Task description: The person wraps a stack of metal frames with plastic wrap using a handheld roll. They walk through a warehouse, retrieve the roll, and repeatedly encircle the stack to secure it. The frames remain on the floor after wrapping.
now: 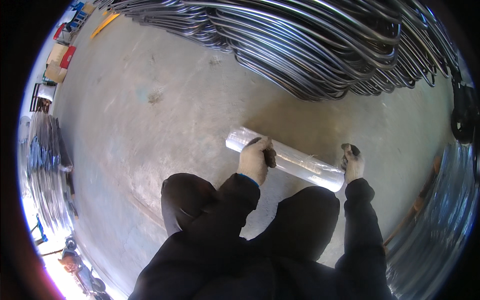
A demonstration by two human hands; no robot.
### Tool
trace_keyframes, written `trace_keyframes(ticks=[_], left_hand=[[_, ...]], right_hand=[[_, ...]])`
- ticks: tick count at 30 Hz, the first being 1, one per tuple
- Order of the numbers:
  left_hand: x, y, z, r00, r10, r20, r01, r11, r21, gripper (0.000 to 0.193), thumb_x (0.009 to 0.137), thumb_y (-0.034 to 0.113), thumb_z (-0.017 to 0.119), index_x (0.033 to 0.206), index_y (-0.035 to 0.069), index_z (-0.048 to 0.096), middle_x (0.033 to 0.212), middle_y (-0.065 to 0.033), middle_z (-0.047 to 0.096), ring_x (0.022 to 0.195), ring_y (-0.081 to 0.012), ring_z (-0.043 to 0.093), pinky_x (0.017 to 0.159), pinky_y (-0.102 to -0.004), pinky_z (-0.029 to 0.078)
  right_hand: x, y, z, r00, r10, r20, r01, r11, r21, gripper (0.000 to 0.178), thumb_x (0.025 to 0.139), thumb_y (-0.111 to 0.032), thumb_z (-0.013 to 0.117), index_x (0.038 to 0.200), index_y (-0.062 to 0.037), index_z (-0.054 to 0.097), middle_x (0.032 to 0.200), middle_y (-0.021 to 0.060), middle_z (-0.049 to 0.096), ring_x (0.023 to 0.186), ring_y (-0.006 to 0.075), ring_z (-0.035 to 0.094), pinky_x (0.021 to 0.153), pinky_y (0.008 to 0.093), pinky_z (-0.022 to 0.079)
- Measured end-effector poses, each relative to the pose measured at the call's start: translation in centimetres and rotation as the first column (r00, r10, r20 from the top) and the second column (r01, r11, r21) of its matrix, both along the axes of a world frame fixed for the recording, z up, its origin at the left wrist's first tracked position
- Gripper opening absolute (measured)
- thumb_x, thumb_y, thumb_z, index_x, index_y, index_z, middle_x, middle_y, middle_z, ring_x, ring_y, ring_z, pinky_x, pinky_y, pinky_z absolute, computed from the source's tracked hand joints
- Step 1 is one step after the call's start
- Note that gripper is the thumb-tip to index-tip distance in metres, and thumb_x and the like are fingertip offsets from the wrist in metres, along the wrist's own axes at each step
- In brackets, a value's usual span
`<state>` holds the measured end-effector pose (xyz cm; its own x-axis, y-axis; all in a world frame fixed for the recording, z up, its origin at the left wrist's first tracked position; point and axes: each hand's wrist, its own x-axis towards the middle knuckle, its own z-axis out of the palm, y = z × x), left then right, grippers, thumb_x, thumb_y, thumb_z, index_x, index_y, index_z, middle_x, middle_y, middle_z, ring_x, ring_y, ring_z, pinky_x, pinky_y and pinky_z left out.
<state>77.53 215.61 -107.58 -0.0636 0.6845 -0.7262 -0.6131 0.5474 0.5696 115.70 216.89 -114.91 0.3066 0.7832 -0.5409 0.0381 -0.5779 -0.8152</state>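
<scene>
So, we're looking down at our own lap here, dark sleeves and dark knees (310,220) over a grey concrete floor (150,125). The thing in play is a roll of clear plastic film (305,165), lying slantwise just past our knees, left end farther from us and right end nearer. We can't really tell if it touches the floor or is held a bit above it.

Our left grip (256,159), in a pale glove with dark fingers, is clamped on the roll toward its left end. Our right grip (353,162), same kind of glove, has its fingers curled right by the roll's right end, but we honestly can't tell whether they're pinching any film.

Around us: a big heap of bent metal tubes (300,50) covers the floor's far edge. Along the left edge there's a plastic-wrapped bundle (47,175), with cardboard boxes (56,70) farther up and a yellow object (104,25) near the far left corner. Another wrapped bundle (435,220) sits along the right edge.
</scene>
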Motion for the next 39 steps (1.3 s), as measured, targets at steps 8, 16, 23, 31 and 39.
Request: trace_keyframes(ticks=[8,16,23,31,39], left_hand=[[-1.5,2.6,10.4,0.969,-0.225,-0.1,0.244,0.933,0.265,0.024,0.112,0.024,0.072,0.1,0.004,0.069,0.082,-0.0084,0.066,0.063,-0.0213,0.059,0.06,-0.0361,0.048],[-0.5,1.3,19.3,0.668,-0.677,-0.309,0.742,0.58,0.336,0.022,0.108,0.018,0.082,0.118,-0.002,0.079,0.093,-0.0026,0.074,0.083,-0.0087,0.067,0.076,-0.0279,0.055],[-2.6,0.4,24.4,0.689,-0.56,-0.459,0.721,0.474,0.504,0.023,0.109,0.022,0.083,0.114,0.0,0.079,0.098,-0.0058,0.078,0.095,-0.014,0.074,0.085,-0.0322,0.059],[-6.3,1.3,11.6,0.864,-0.341,-0.371,0.504,0.59,0.631,0.048,0.113,0.034,0.078,0.147,0.002,0.066,0.135,-0.0138,0.077,0.124,-0.0223,0.074,0.108,-0.0374,0.062],[-5.2,3.7,16.4,0.645,-0.72,-0.256,0.739,0.502,0.45,0.081,0.11,0.048,0.082,0.163,-0.006,0.053,0.144,-0.0122,0.072,0.122,-0.0169,0.07,0.104,-0.0325,0.061]], right_hand=[[-5.7,0.8,14.6,0.268,0.749,0.605,-0.879,0.447,-0.164,0.035,0.1,-0.022,0.084,0.132,-0.0103,0.082,0.107,0.0202,0.082,0.097,0.0376,0.08,0.087,0.0438,0.062],[-14.4,2.8,21.5,0.565,0.776,0.281,-0.825,0.536,0.177,0.053,0.1,-0.009,0.079,0.152,-0.0068,0.069,0.108,0.0198,0.083,0.104,0.027,0.083,0.095,0.0432,0.064],[-18.0,2.0,20.7,0.476,0.867,0.15,-0.845,0.403,0.352,0.025,0.1,-0.005,0.08,0.124,0.0033,0.08,0.107,0.0165,0.083,0.097,0.023,0.079,0.092,0.0386,0.063],[-22.5,0.8,30.3,0.652,0.744,-0.149,-0.494,0.565,0.661,0.026,0.107,-0.01,0.078,0.13,0.0035,0.076,0.109,0.0127,0.082,0.097,0.0159,0.076,0.089,0.0338,0.062],[-21.1,6.7,26.8,0.656,0.691,-0.304,-0.083,0.466,0.881,0.053,0.115,-0.019,0.06,0.166,-0.0046,0.051,0.156,0.0173,0.065,0.136,0.0264,0.07,0.11,0.0421,0.063]])
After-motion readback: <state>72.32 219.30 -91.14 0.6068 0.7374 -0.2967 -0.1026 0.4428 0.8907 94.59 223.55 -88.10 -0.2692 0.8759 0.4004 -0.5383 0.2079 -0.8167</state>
